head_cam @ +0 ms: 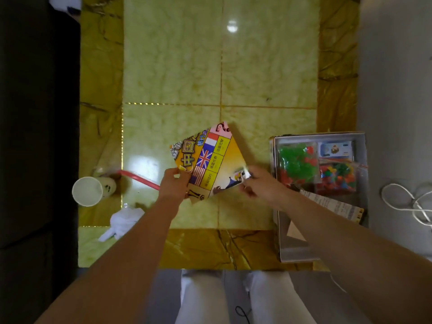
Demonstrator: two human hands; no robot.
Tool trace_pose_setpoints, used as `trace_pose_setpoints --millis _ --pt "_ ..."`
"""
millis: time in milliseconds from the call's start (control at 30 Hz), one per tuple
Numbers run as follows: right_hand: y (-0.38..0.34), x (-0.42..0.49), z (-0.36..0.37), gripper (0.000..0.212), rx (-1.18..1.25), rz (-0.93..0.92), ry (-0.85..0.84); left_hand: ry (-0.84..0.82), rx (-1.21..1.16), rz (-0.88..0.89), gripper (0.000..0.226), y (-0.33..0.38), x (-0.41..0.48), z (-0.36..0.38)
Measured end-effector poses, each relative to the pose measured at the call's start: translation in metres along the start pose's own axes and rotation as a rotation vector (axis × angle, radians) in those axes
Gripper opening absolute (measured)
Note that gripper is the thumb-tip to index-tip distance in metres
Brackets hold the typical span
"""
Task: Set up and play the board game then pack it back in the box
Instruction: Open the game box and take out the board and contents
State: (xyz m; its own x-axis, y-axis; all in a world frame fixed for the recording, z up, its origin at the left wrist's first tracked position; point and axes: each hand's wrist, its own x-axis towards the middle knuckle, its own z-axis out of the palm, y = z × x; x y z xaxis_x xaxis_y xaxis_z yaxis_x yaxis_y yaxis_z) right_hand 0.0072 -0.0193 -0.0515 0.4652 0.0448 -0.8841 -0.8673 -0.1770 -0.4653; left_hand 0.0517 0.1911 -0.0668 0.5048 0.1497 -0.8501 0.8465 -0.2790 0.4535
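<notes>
A folded game board (210, 160), printed with flags and yellow squares, is held tilted above the middle of the green marble table (173, 66). My left hand (174, 183) grips its lower left edge. My right hand (259, 183) pinches its lower right corner. The open grey game box (287, 242) lies at the table's right edge. Inside it are a bag of green and red plastic pieces (295, 163), a bag of mixed coloured pieces (336, 176), a stack of cards (335, 148) and a printed paper sheet (336, 205).
A white paper cup (87, 190) stands at the left edge with a red straw (140, 178) lying beside it. A crumpled white tissue (124, 222) lies near the front left. A white cable (409, 202) coils on the floor to the right. My knees show below the table.
</notes>
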Motion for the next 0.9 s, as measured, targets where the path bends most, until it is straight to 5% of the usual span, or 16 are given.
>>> trace_pose_setpoints --millis 233,333,433,567,733,900 --pt "-0.092 0.050 0.032 0.023 0.071 -0.100 0.150 -0.117 -0.007 -0.064 0.028 0.060 0.047 -0.068" --pt "-0.132 0.075 0.063 0.025 0.114 -0.102 0.157 0.022 -0.001 0.009 0.047 0.086 0.075 -0.099" --pt "-0.169 0.099 0.104 0.026 0.187 -0.071 0.110 0.283 0.291 0.128 0.055 0.108 0.093 -0.129" --pt "-0.187 0.133 0.161 0.029 0.120 -0.013 0.051 0.411 0.529 0.352 0.044 0.110 0.107 -0.162" --pt "-0.191 0.150 0.202 0.026 0.063 0.013 -0.009 0.162 0.654 0.574 0.056 0.091 0.129 -0.169" --pt "-0.173 0.151 0.189 0.023 -0.147 -0.009 0.042 -0.099 0.845 0.429 0.058 0.070 0.152 -0.158"
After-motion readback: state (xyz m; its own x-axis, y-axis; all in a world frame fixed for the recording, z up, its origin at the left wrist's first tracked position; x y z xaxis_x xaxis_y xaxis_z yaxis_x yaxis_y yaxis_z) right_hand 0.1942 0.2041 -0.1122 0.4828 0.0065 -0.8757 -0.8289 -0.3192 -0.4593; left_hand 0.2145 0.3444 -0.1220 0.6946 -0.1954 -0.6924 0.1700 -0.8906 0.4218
